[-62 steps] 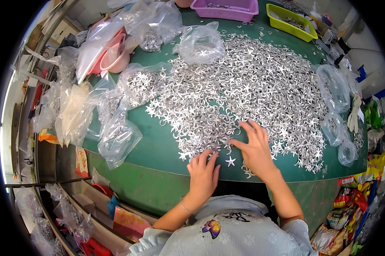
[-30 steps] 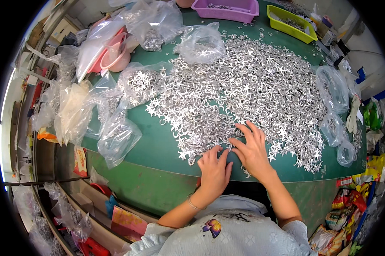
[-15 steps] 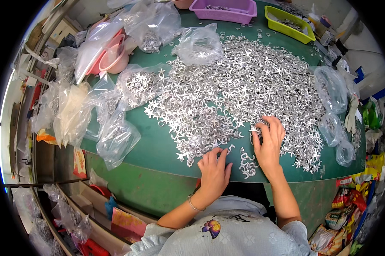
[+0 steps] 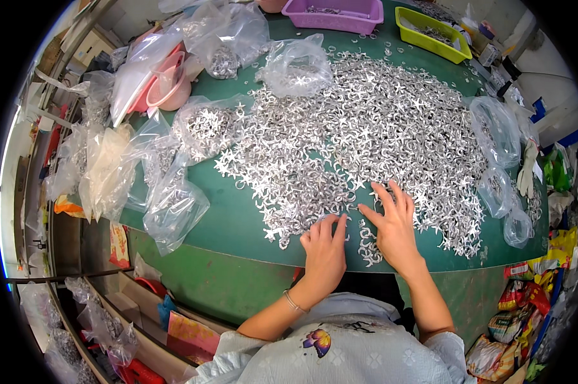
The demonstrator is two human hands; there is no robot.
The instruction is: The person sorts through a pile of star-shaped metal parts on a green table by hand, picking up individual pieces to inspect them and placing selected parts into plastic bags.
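A broad pile of small silvery pieces [image 4: 404, 121], many of them star- or crescent-shaped, covers the middle of the green table [image 4: 231, 224]. My left hand [image 4: 325, 253] is at the pile's near edge with fingers bent and drawn together; whatever is at the fingertips is too small to make out. To its right, my right hand [image 4: 394, 230] has its fingers spread, fingertips down by the pile's edge, nothing visible gripped. Between the hands lies a small separate cluster of crescent pieces [image 4: 368, 246], partly hidden by my right hand.
Clear plastic bags [image 4: 173, 211] holding similar pieces crowd the left side, near a pink basin [image 4: 170, 89]. More bags [image 4: 497, 137] lie at the right edge. A purple tray [image 4: 333, 18] and a yellow-green tray [image 4: 433, 38] stand at the back. Colourful packages [image 4: 516, 297] sit at lower right.
My right hand has shifted left and slightly nearer, its fingers spreading wider. My left hand has moved a little right and forward, its fingers drawing closer together.
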